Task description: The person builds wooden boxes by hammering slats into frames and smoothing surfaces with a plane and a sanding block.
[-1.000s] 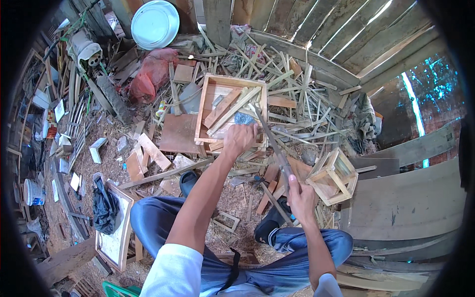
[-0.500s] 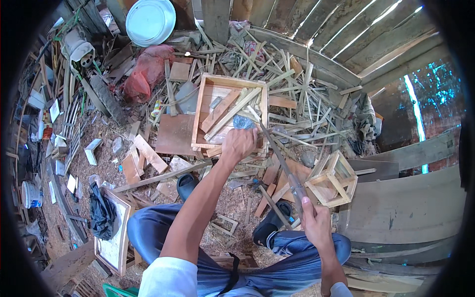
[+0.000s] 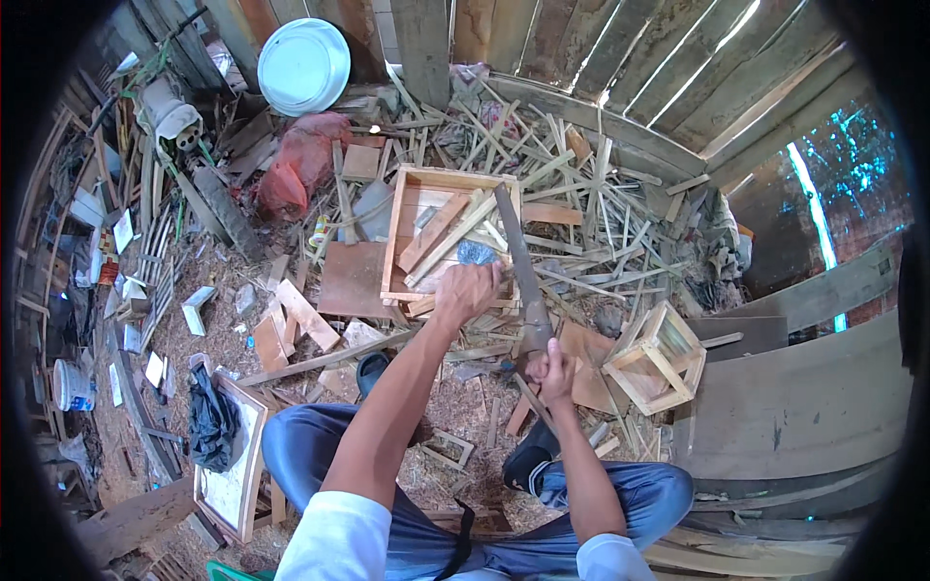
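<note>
A shallow open wooden box [image 3: 397, 232] lies in front of me with wood strips [image 3: 446, 235] and a crumpled blue plastic bag [image 3: 475, 253] inside. My left hand [image 3: 467, 290] is closed in a fist over its near side, just short of the blue bag. What those fingers hold is hidden; a short pale stick [image 3: 495, 233] lies just beyond them. My right hand [image 3: 548, 374] is wrapped round the near end of a long dark-bladed hand tool [image 3: 523, 266]. Its blade reaches away from me along the box's right side, close to my left knuckles.
A small wooden frame box [image 3: 659, 358] stands to the right, by a large board [image 3: 794, 397]. Scrap strips [image 3: 601, 213] pile up behind the box. A pale basin [image 3: 303, 66] and red bag [image 3: 305, 160] are at the back left. A framed panel [image 3: 232, 455] leans near my left knee.
My right hand has moved forward and left, and the tool's tip now reaches farther, up to the box's far right corner. The left hand stays at the box. The whole view has shifted slightly.
</note>
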